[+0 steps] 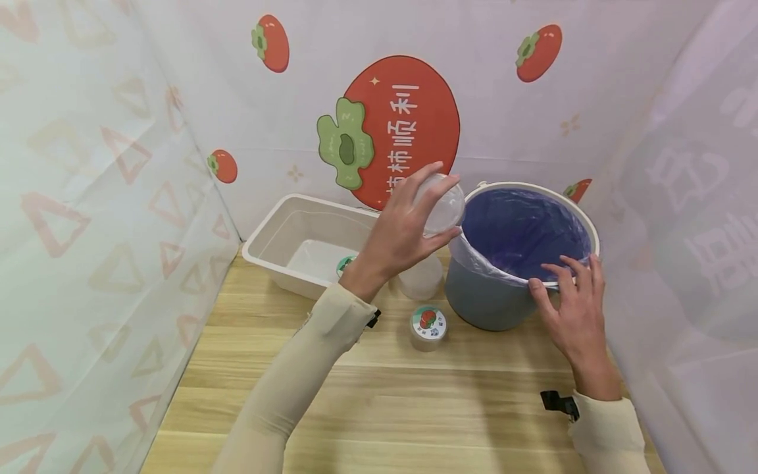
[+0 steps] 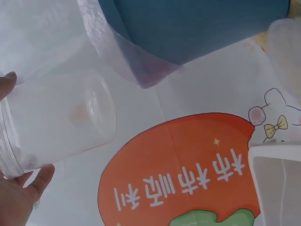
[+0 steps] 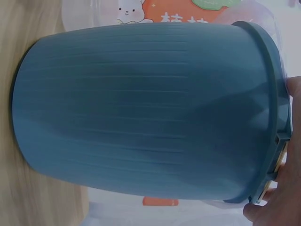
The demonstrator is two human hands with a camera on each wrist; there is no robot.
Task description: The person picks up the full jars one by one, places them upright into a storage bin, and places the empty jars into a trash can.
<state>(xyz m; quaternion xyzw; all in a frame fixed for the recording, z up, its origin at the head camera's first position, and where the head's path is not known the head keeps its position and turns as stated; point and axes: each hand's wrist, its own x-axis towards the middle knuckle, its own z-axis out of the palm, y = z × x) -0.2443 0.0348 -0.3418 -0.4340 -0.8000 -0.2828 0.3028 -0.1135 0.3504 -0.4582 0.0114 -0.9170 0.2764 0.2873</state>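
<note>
My left hand (image 1: 403, 220) grips a clear plastic jar (image 1: 445, 209), raised beside the left of the bin's rim. In the left wrist view the jar (image 2: 61, 122) lies on its side in the air, and nothing solid shows inside it. My right hand (image 1: 574, 313) holds the near right part of the rim of a blue trash bin (image 1: 491, 306), lined with a thin translucent bag (image 1: 482, 260). The right wrist view shows the bin's ribbed side (image 3: 141, 113), with fingertips (image 3: 294, 87) at its rim.
A white rectangular tub (image 1: 278, 230) stands at the back left, with a round green-labelled item (image 1: 345, 264) in it, partly hidden by my left arm. Left of the bin stand a translucent container (image 1: 422, 280) and a small jar with a tomato-print lid (image 1: 429, 322). Printed cloth walls enclose the wooden table (image 1: 414, 408).
</note>
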